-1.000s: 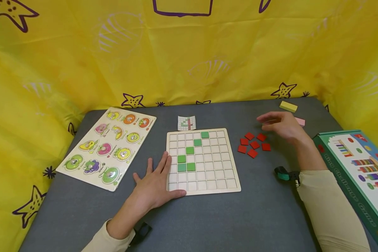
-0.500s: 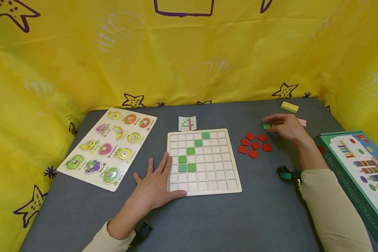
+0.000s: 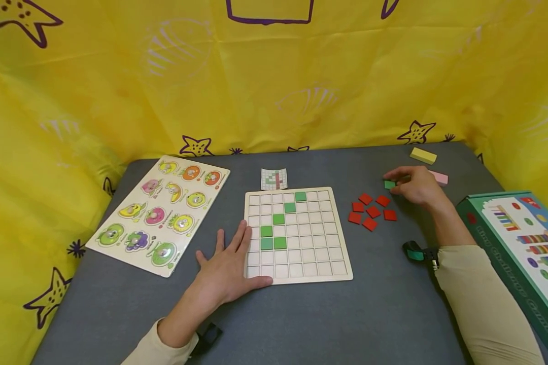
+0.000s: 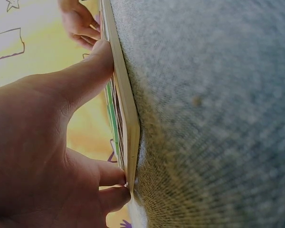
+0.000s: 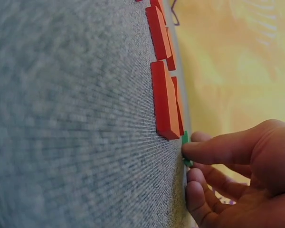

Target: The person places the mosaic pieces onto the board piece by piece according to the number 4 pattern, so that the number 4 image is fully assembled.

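A wooden grid board (image 3: pixel 319 263) lies on the grey table with several green tiles (image 3: pixel 272 232) set in a diagonal and a small L. My left hand (image 3: pixel 230 263) lies flat with straight fingers on the board's near left corner (image 4: pixel 126 123). My right hand (image 3: pixel 413 185) pinches a small green tile (image 3: pixel 389 184) against the table, just behind a cluster of red tiles (image 3: pixel 372 211). In the right wrist view the fingers (image 5: pixel 213 149) close on the green tile (image 5: pixel 185 140) beside the red tiles (image 5: pixel 164 99).
A pattern card (image 3: pixel 274 178) lies behind the board. A fruit peg puzzle (image 3: pixel 160 213) sits at the left. Yellow block (image 3: pixel 422 155) and pink block (image 3: pixel 440 177) lie at the back right; a green game box (image 3: pixel 520 248) fills the right edge. Yellow cloth walls surround the table.
My right hand came down from an open hover behind the red tiles and closed its fingers on a green tile. The left hand stayed on the board.
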{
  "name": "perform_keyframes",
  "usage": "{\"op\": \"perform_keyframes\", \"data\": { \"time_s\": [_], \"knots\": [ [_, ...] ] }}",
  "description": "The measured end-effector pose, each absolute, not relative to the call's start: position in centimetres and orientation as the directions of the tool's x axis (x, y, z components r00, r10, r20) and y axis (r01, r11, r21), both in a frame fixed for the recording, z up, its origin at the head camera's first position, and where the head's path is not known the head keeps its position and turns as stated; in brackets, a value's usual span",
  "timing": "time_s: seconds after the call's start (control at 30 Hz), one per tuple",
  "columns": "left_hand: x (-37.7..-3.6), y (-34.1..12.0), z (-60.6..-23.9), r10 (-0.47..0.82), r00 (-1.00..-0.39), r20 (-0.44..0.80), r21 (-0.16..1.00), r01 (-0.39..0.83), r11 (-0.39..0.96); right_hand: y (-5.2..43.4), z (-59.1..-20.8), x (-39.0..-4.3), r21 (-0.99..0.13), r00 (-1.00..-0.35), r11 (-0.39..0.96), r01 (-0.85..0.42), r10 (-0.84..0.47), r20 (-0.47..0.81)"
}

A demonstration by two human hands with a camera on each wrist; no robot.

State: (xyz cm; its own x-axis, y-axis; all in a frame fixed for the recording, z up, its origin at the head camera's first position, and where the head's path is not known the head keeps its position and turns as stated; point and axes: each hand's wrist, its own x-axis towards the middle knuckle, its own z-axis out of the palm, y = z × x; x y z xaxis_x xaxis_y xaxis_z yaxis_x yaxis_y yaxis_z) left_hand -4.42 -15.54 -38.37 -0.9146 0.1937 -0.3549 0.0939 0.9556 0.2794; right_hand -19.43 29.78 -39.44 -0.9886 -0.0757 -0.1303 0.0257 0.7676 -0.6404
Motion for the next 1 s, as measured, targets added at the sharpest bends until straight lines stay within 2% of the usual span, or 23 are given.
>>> {"op": "perform_keyframes", "data": {
  "time_s": [0.37, 1.0],
  "knots": [
    [-4.3, -15.5, -38.3, 0.193, -0.914, -0.357, 0.281, 0.092, 0.955, 29.5, -39.1, -19.2, -0.625, -0.989, 0.78, 0.025, -0.073, -0.131],
    [-4.3, -15.5, -38.2, 0.191, -0.912, -0.364, 0.283, 0.086, 0.955, 27.4, -37.8, -18.6, -0.67, -0.984, 0.742, 0.019, -0.104, -0.142]
  ]
}}
